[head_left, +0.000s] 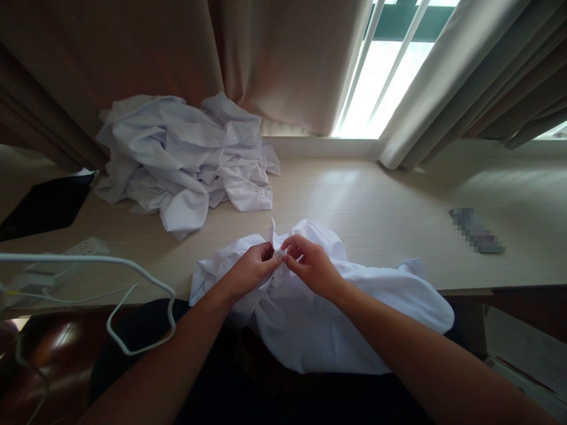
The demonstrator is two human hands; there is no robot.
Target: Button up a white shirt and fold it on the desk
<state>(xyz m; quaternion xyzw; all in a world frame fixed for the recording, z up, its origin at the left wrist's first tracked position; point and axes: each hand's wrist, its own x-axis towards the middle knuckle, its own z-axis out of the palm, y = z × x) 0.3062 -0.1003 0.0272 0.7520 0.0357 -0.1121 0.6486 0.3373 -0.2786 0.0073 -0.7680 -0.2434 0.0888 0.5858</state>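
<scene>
A white shirt (319, 333) lies crumpled over the front edge of the desk, its lower part hanging down toward my lap. My left hand (250, 268) pinches a gathered bit of it between thumb and fingers. Touching the same spot from the right, my right hand (312, 265) has its thumb and index finger closed on the cloth. The fingertips of both hands nearly meet there. A narrow strip of the fabric stands up just beyond them. Whatever small detail lies between the fingertips is too small to make out.
A heap of white garments (177, 147) sits at the back left of the pale desk (354, 206). Left are a black flat object (48, 203), a power strip (66, 260) and a white cable (133, 265) looping near my left forearm. A blurred-out object (476, 230) lies right.
</scene>
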